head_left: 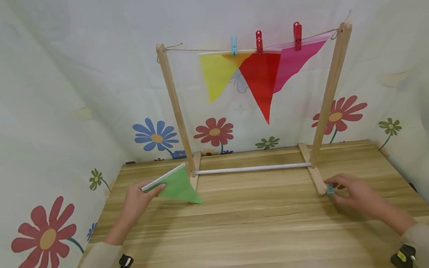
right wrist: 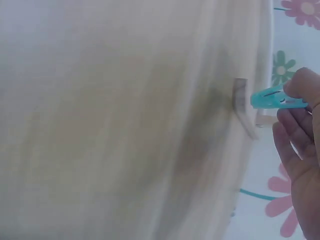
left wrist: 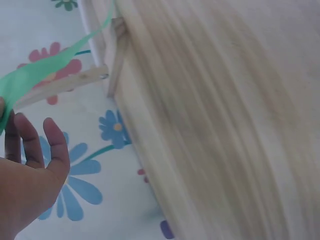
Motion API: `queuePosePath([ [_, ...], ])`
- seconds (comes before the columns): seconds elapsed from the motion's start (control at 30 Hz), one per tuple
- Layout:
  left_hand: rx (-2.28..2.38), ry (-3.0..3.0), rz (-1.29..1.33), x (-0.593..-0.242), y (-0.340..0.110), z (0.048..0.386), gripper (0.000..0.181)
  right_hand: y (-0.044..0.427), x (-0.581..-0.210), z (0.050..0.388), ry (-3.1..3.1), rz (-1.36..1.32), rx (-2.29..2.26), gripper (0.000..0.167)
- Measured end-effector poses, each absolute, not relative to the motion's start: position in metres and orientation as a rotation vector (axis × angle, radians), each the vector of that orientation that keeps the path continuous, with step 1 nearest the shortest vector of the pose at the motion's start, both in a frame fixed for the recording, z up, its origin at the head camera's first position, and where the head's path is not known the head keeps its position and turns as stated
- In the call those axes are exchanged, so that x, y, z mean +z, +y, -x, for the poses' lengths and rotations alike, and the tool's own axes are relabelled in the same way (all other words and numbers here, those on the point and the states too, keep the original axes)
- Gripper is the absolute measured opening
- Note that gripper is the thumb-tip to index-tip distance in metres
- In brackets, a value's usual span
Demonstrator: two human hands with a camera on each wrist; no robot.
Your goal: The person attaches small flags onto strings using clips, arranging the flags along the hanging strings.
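Note:
My left hand (head_left: 139, 200) pinches a green triangular pennant (head_left: 178, 186) by one end of its white top edge, left of the wooden stand. In the left wrist view the same green pennant (left wrist: 35, 72) trails away from the fingers. At the right, my right hand (head_left: 357, 191) holds a light blue clothespin (head_left: 330, 189) between thumb and fingers, close to the stand's right foot. The right wrist view shows this clothespin (right wrist: 275, 98) pointing away from the hand. Yellow (head_left: 216, 72), red (head_left: 262, 74) and pink (head_left: 300, 60) pennants hang from a string across the stand.
Two wooden posts, left (head_left: 175, 107) and right (head_left: 331, 94), carry the string; a white rod (head_left: 253, 168) joins their feet. One blue clothespin (head_left: 234, 46) and two red clothespins (head_left: 259, 41) grip the string. Behind the wooden table (head_left: 246, 233) hangs a flowered cloth (head_left: 117, 74).

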State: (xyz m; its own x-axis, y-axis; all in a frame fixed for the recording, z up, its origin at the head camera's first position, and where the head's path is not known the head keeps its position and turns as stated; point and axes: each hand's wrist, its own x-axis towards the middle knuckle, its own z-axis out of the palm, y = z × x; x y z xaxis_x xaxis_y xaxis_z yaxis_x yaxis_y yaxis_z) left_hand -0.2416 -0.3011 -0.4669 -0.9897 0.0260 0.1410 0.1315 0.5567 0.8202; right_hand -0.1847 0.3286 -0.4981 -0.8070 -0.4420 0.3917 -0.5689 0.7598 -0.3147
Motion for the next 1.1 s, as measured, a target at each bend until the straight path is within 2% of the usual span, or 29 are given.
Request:
queuePosePath([
  [0.17, -1.386, -2.656, 0.189, -0.458, -0.293, 0.244, 0.034, 0.321, -0.486, 0.197, -2.599, -0.773, 0.531, 0.046],
  [0.3, -1.476, -2.630, 0.241, -0.452, -0.286, 0.247, 0.037, 0.312, -0.472, 0.204, -2.570, -0.751, 0.556, 0.047],
  [0.47, -1.585, -2.604, 0.256, -0.444, -0.274, 0.249, 0.040, 0.299, -0.453, 0.211, -2.594, -0.714, 0.744, 0.042],
  [0.87, -1.661, -2.572, 0.353, -0.441, -0.249, 0.255, 0.033, 0.274, -0.424, 0.218, -2.643, -0.628, 1.206, 0.030],
  [1.1, -1.681, -2.527, 0.424, -0.441, -0.239, 0.258, 0.037, 0.260, -0.407, 0.222, -2.623, -0.627, 1.461, 0.040],
])
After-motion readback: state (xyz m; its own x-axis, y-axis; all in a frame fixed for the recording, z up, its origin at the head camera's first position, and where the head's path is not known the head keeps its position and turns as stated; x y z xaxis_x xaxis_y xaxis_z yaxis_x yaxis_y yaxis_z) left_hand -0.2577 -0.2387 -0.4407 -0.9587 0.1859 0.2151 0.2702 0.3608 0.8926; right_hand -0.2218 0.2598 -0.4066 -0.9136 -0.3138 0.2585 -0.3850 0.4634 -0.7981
